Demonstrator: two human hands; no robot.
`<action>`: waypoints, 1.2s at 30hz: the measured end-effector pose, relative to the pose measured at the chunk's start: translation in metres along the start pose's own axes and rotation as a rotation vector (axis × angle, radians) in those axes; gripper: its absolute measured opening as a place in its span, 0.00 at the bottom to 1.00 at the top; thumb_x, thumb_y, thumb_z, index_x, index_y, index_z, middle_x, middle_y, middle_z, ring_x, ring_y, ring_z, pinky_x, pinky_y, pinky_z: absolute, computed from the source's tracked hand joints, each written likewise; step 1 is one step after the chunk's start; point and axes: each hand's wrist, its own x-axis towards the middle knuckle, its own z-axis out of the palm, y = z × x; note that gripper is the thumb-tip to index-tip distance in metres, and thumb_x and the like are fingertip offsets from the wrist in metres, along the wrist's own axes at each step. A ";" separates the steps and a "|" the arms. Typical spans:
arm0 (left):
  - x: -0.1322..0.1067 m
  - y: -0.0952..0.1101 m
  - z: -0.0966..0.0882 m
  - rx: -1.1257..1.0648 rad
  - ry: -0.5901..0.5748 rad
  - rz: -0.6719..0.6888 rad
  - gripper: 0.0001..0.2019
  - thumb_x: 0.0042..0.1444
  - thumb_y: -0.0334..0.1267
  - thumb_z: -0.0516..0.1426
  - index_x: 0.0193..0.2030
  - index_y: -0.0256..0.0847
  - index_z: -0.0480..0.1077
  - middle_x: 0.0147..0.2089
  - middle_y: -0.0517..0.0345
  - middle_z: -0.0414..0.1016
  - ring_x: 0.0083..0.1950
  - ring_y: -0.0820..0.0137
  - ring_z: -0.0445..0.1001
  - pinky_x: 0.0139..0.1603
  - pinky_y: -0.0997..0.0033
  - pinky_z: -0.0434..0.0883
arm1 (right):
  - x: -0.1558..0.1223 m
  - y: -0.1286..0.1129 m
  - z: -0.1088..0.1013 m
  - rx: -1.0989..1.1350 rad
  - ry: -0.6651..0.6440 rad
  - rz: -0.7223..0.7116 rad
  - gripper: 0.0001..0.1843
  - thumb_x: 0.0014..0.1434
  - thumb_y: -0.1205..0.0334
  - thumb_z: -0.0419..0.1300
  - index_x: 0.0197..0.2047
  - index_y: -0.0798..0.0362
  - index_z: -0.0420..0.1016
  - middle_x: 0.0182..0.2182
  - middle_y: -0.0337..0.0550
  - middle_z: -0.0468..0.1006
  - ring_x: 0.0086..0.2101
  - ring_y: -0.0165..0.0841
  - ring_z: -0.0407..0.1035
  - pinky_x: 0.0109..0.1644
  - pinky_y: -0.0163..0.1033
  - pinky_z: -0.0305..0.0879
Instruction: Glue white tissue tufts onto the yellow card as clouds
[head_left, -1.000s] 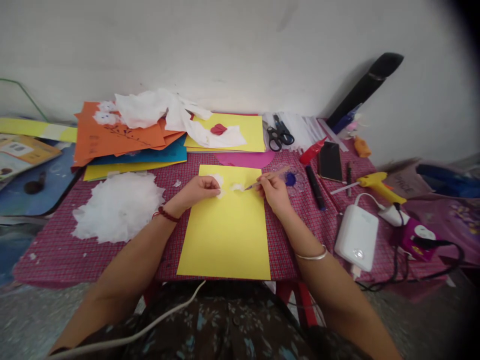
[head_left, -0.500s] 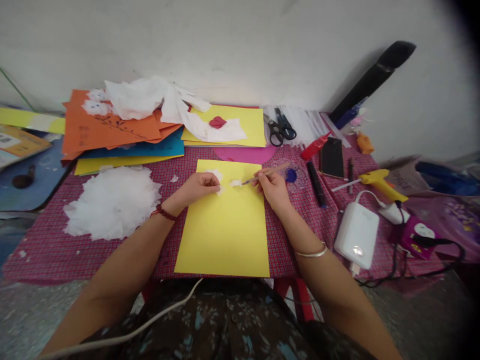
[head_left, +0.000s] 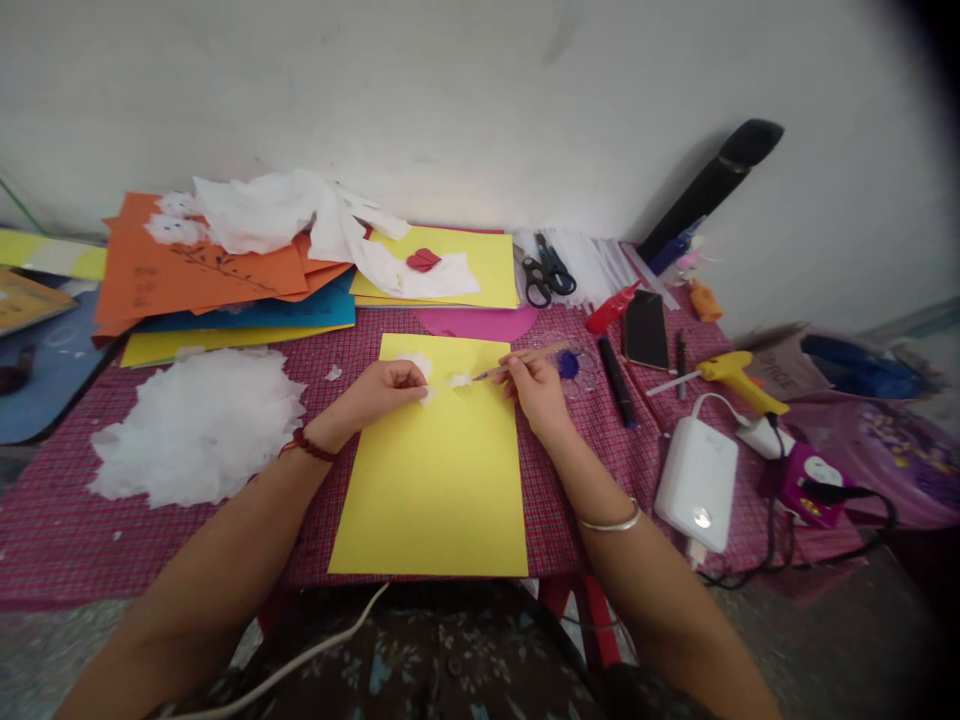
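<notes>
A yellow sheet of paper (head_left: 435, 490) lies in front of me. Over its upper left part, my left hand (head_left: 386, 393) has thumb and fingers pinched together beside a white, tissue-like patch (head_left: 417, 361); what the pinch holds, if anything, is too small to make out. My right hand (head_left: 538, 392) grips a thin brush (head_left: 546, 350) with a wooden handle, near the sheet's upper right edge. The brush tip touches or nearly touches a small white piece (head_left: 458, 380) on the paper. Right behind that hand is a small clear dish with something blue (head_left: 568, 364).
A heap of white tissue pieces (head_left: 202, 425) lies on the left. Behind are orange cards (head_left: 187, 265), yellow sheets (head_left: 480, 270) and scissors (head_left: 544, 275). To the right are a black marker (head_left: 616, 383), phone (head_left: 646, 330), yellow glue gun (head_left: 739, 375) and white power bank (head_left: 699, 480).
The whole view has shifted, so the table sits slightly lower and further left. Both hands keep nearly the same place over the yellow sheet, with the brush tip still at the small white piece.
</notes>
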 end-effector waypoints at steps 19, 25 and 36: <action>0.000 0.003 0.001 -0.008 0.009 -0.015 0.10 0.46 0.43 0.62 0.28 0.37 0.71 0.25 0.63 0.68 0.27 0.76 0.64 0.27 0.76 0.59 | -0.001 0.001 0.002 -0.053 -0.027 -0.039 0.13 0.57 0.50 0.58 0.33 0.52 0.71 0.22 0.36 0.74 0.17 0.25 0.63 0.20 0.32 0.58; 0.000 0.002 0.001 0.000 0.014 -0.011 0.10 0.46 0.43 0.62 0.28 0.37 0.70 0.25 0.63 0.67 0.27 0.76 0.64 0.28 0.76 0.59 | -0.002 -0.002 0.003 -0.051 -0.050 -0.034 0.13 0.57 0.50 0.59 0.35 0.52 0.71 0.23 0.37 0.75 0.18 0.25 0.64 0.20 0.32 0.59; -0.010 0.055 0.031 0.074 -0.016 0.028 0.11 0.50 0.43 0.60 0.28 0.36 0.73 0.26 0.60 0.71 0.26 0.76 0.65 0.27 0.76 0.59 | 0.001 -0.002 -0.010 0.033 0.013 -0.038 0.18 0.55 0.46 0.61 0.35 0.54 0.72 0.21 0.36 0.75 0.16 0.24 0.63 0.18 0.30 0.57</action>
